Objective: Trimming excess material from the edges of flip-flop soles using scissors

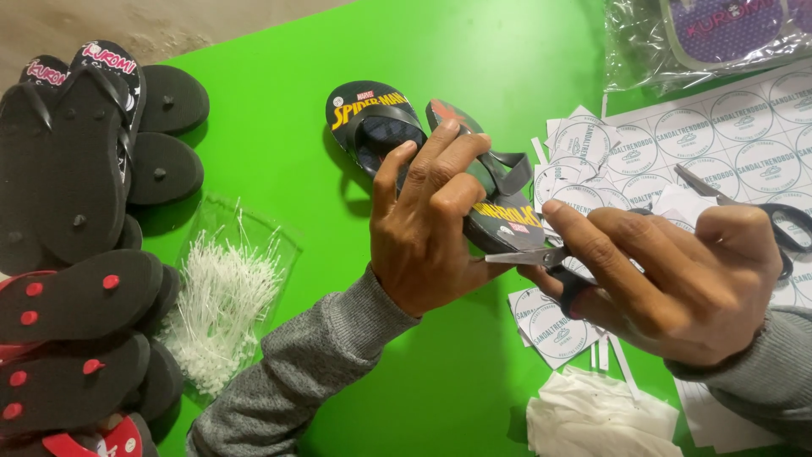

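While our left hand [427, 224] curls around a pair of small black foam flip-flops [474, 182], fingers wrapped over the straps and pressed to the printed yellow lettering on the footbeds, we hold them just above the bright green tabletop [474, 59] near its middle. One sandal's heel end pokes out beyond our knuckles, its dark strap arched; the other lies under our fingers, its toe end covered. Our right hand [677, 279] grips a pair of small silver scissors [529, 256], thumb and forefinger closed about the handle, the blade tips touching the sandal's edge beside our left palm. We cannot make out what the blades meet, for the hand hides that spot. Behind lie white sheets of round printed paper labels [727, 135], some cut loose, and a second pair of black-handled scissors [761, 211], half covered by our right hand. A clear bag of white plastic tag pins [224, 296] sits beside a stack of black sandals with red plugs [76, 313], cut off at the frame's left edge.
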